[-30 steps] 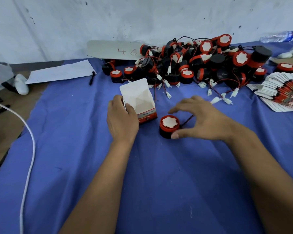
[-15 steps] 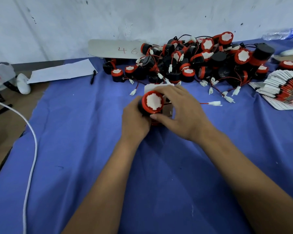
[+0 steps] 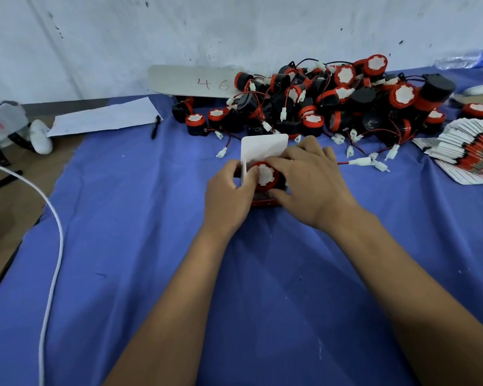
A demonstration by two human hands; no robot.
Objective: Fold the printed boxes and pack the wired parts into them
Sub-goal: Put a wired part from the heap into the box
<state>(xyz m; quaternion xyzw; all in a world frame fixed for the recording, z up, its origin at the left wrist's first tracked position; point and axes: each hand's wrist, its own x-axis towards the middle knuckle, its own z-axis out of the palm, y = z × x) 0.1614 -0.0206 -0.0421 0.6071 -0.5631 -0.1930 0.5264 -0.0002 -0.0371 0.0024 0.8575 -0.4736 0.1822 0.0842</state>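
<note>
A small printed box (image 3: 263,148) stands on the blue cloth with its white lid flap up. Sunk into its mouth is a round part (image 3: 266,175) with a red rim and a white centre. My left hand (image 3: 229,196) grips the box's left side, thumb at the flap. From the right, my right hand (image 3: 307,182) holds the part, fingers over its top and far edge. The part's red wire runs right to a white connector (image 3: 364,162) lying on the cloth. A big pile of the same wired parts (image 3: 332,101) lies behind. Flat printed boxes (image 3: 469,151) are fanned out at the right.
A cardboard strip marked "46" (image 3: 195,82) leans at the wall. A paper sheet (image 3: 106,117) and a pen (image 3: 155,126) lie at the back left. A white cable (image 3: 53,246) curves along the left edge. A plastic bottle (image 3: 463,59) lies at the far right.
My right hand picked the part up from the cloth, carried it over the box and has lowered it into the opening. My left hand kept hold of the box.
</note>
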